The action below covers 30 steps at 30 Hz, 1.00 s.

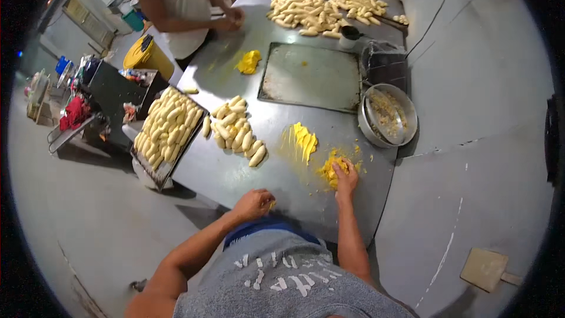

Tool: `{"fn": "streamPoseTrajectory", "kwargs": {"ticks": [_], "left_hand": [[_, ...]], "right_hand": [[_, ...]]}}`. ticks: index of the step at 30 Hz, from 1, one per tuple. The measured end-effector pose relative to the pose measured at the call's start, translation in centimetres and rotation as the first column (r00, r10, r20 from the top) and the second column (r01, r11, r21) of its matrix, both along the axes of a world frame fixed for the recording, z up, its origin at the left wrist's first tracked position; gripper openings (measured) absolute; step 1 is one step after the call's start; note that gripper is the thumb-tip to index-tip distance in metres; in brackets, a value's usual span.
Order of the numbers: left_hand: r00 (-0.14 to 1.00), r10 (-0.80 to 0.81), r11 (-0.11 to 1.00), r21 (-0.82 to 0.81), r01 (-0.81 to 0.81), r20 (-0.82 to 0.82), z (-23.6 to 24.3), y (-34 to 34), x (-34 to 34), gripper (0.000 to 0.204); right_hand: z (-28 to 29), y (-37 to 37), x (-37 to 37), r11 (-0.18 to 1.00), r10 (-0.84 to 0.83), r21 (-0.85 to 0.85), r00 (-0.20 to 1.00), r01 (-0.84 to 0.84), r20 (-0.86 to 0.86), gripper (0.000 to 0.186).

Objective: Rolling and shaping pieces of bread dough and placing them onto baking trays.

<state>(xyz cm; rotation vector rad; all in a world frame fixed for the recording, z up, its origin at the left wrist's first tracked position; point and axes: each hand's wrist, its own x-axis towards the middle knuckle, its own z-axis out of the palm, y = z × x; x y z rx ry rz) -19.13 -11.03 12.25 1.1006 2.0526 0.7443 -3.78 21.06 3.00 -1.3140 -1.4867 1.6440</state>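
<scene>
At the near edge of the metal table (306, 197), my left hand (255, 203) has its fingers curled, with a small yellow bit showing at the fingertips, too small to make out. On the right, my right hand (344, 174) grips into a crumbly yellow mixture (328, 171). Just above it lies a smeared ridge of smooth yellow paste (303, 141). Left of the paste is a loose pile of pale elongated rolls (238, 132); farther left, a tray (147, 165) is stacked with similar rolls.
A dark-rimmed metal sheet (309, 76), nested bowls with crumbs (372, 126) and a cup (349, 38) stand along the back right. A co-worker (173, 6) works at the left side. Larger roll heaps (306, 12) lie beyond. A wall bounds the right; a yellow barrel (141, 59) stands left.
</scene>
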Motion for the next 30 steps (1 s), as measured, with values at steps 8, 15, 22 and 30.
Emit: {"fn": "streamPoseTrajectory", "kwargs": {"ticks": [8, 15, 22, 30], "left_hand": [[0.997, -0.067, 0.997, -0.036, 0.068, 0.023, -1.6, -0.5, 1.6, 0.024], [0.998, -0.058, 0.995, -0.088, 0.054, -0.040, 1.0, -3.6, -1.4, 0.030], [0.976, -0.108, 0.979, -0.189, 0.071, -0.191, 4.8, -5.5, -6.7, 0.029], [0.921, 0.041, 0.993, 0.087, -0.080, 0.387, 15.2, -7.1, -14.5, 0.032]], "right_hand": [[1.2, 2.1, 3.3, 0.542, -0.158, 0.765, 0.852, -0.347, 0.499, 0.054], [8.1, 4.4, 0.7, 0.753, 0.103, 0.455, 0.768, -0.476, 0.632, 0.055], [1.1, 2.4, 0.1, 0.570, 0.023, 0.652, 0.802, -0.501, 0.596, 0.061], [8.2, 1.0, -0.9, 0.714, -0.095, 0.640, 0.866, -0.284, 0.491, 0.049]]}}
